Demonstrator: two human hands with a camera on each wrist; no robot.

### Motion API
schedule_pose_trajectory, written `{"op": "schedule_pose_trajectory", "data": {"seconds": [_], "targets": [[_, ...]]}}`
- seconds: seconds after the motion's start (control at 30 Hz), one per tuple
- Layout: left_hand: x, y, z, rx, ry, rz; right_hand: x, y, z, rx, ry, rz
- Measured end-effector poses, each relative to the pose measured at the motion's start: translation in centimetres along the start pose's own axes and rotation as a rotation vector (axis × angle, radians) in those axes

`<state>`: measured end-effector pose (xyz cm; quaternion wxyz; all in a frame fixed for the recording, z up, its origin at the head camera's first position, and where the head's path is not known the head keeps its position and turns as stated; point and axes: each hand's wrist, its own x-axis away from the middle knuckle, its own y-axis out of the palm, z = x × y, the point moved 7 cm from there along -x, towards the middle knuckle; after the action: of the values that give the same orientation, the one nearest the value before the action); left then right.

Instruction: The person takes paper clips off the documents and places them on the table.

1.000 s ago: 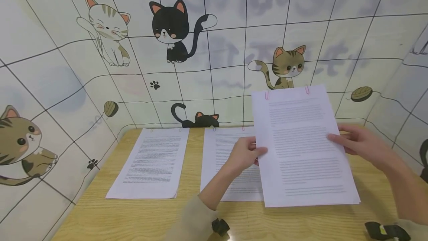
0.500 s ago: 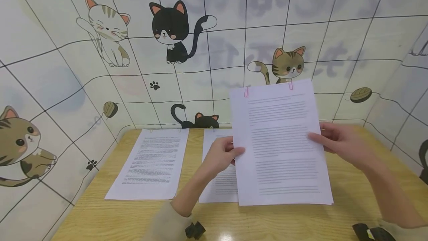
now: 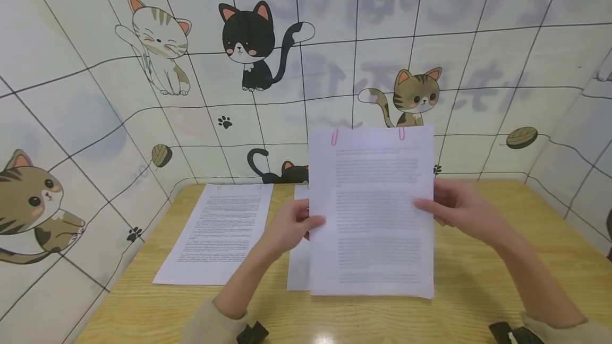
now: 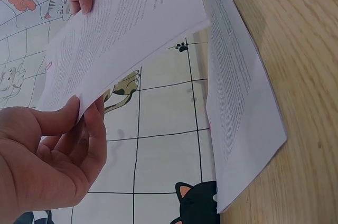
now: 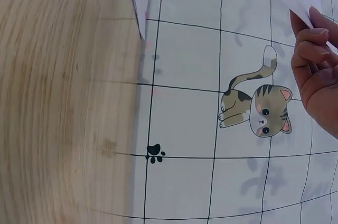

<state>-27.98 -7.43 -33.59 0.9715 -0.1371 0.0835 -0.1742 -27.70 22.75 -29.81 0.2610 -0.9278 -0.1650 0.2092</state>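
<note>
A stack of printed paper sheets (image 3: 377, 216) is held upright above the table, with two pink paper clips on its top edge, a left one (image 3: 334, 137) and a right one (image 3: 401, 134). My left hand (image 3: 289, 224) pinches the stack's left edge, thumb on the printed face and fingers behind. On the opposite edge, my right hand (image 3: 464, 211) pinches it the same way. Behind the held sheets lies a second clipped stack (image 3: 298, 264) on the table, mostly hidden. The left wrist view shows the thumb and fingers of the left hand (image 4: 58, 150) closed on the paper's edge.
A third printed stack (image 3: 215, 235) with clips at its top lies at the left of the wooden table (image 3: 363, 320). Behind the table rises a white wall (image 3: 330, 84) with black grid lines and cartoon cats.
Both hands have carried the clipped stack to the left, so it now covers most of the middle stack. It has also turned from a slight tilt to nearly straight upright.
</note>
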Motion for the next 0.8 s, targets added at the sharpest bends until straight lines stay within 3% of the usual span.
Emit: {"op": "schedule_pose_trajectory", "data": {"seconds": [0.23, 0.57, 0.8], "targets": [[0.8, -0.5, -0.3, 0.001, 0.012, -0.042, 0.0, 1.0, -0.6, -0.047, -0.039, -0.014], [1.0, -0.7, 0.0, -0.027, 0.038, -0.104, 0.3, 1.6, -0.6, -0.004, -0.032, 0.041], [1.2, -1.4, 0.8, -0.084, 0.079, -0.023, 0.3, 2.2, -0.6, 0.022, -0.043, 0.056]]}}
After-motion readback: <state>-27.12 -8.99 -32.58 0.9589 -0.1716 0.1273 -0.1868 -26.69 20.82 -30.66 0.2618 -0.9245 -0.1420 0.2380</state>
